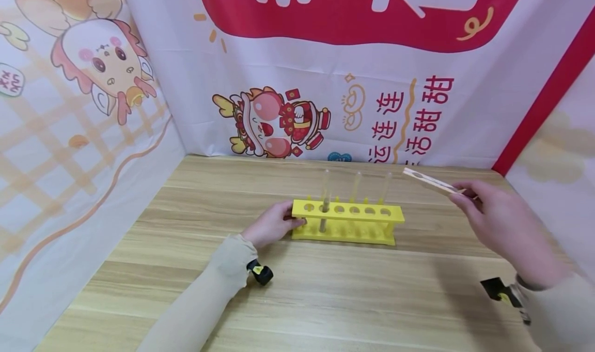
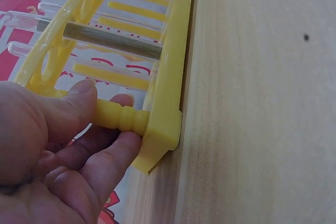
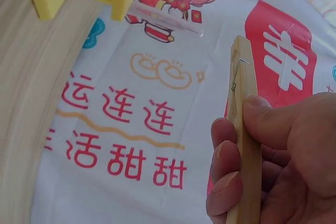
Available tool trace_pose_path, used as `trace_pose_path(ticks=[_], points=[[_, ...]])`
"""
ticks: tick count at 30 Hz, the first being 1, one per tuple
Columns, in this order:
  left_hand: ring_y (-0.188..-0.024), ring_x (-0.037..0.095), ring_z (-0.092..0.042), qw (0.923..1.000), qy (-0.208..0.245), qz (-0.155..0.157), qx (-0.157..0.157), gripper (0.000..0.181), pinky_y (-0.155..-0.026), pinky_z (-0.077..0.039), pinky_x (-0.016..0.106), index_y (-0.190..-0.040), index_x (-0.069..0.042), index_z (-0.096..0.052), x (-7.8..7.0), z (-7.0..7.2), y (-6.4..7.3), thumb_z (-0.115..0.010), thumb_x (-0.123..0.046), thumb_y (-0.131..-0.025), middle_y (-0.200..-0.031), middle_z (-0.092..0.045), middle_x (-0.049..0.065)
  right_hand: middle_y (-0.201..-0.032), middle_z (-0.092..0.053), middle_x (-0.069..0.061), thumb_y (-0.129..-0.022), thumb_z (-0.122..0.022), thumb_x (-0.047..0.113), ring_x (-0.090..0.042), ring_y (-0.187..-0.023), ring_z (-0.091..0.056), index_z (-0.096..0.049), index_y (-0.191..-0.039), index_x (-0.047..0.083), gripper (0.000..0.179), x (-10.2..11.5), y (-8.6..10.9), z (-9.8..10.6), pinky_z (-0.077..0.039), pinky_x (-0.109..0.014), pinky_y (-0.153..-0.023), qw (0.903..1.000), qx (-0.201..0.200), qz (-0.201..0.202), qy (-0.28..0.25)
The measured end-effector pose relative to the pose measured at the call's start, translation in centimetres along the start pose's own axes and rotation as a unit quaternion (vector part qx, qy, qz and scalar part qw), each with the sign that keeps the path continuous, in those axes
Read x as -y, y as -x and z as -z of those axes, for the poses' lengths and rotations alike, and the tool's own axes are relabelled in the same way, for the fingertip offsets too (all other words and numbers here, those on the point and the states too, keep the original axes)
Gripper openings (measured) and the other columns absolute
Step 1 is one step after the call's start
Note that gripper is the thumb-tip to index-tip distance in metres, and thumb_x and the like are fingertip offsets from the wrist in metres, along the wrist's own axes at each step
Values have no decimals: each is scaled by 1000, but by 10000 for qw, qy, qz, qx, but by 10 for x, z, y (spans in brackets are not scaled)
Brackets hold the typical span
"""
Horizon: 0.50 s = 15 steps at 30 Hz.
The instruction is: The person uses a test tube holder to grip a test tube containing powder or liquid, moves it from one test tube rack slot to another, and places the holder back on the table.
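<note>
A yellow test tube rack (image 1: 348, 212) stands upright on the table. My left hand (image 1: 271, 224) grips the post (image 2: 116, 116) at its left end, thumb on one side and fingers on the other. A test tube (image 1: 323, 217) with grey-brown contents stands in the rack near that hand. Several clear test tubes (image 1: 357, 185) sit along the rack's back, over yellow pegs. To the right, above the table and apart from the rack, my right hand (image 1: 504, 225) holds a wooden test tube holder (image 3: 245, 135). Its wire spring shows near the tip, which points toward the rack.
The wood-grain table (image 1: 297, 300) runs back to a printed cloth (image 1: 288, 62) hanging behind it. Another patterned cloth (image 1: 93, 150) hangs along the left side. A red band (image 1: 548, 88) edges the right corner.
</note>
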State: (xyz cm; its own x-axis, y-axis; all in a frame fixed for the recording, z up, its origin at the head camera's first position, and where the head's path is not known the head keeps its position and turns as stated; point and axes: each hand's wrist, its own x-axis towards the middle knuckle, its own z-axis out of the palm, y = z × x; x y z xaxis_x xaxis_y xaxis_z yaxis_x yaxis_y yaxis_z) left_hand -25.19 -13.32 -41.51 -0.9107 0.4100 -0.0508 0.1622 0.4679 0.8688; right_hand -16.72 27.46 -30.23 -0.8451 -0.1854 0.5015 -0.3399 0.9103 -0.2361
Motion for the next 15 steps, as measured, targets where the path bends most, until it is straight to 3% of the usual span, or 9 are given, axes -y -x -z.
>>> trace_pose_path(ticks=[6,15], points=[[-116,16,-59,9999,-120,28,10,30,-101,-47,37,-127,-16,-62,0,0,-1,-65,-14,-97,-124,-65,0,-74,-60,-4,-89,-74,11,-20,-61,-46,-67,-110,2,24,15,-8,-1,-39,-34,-54,9997,-66,241,-8],[-116,16,-59,9998,-175,76,-3,30,-102,-46,37,-126,-17,-62,0,1,0,-65,-15,-97,-124,-65,-1,-81,-62,-8,-90,-74,12,-22,-67,-51,-65,-110,0,25,39,-22,-7,-48,-37,-57,9988,311,218,-314]])
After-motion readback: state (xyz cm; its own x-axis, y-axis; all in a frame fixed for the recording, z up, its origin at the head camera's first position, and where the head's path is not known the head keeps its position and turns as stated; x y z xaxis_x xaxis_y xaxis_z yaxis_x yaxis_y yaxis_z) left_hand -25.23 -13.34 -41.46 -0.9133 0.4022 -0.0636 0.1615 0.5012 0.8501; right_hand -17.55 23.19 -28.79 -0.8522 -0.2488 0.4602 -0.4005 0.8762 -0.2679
